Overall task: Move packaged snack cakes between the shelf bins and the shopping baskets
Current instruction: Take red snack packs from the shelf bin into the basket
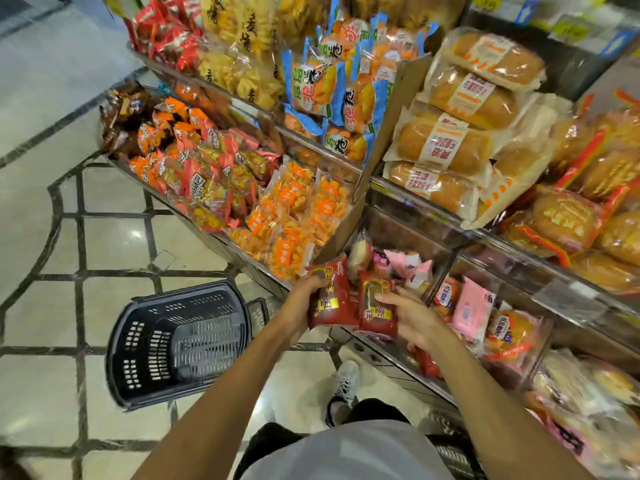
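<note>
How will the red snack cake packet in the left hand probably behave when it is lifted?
The red packet looks like glossy film, so probably slippery. It seems puffy and soft, so likely light and easily squashed. The left hand holds it by the edge; it may flop.

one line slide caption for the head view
Both hands lift red snack cake packs from a shelf bin beside a black basket.
</note>
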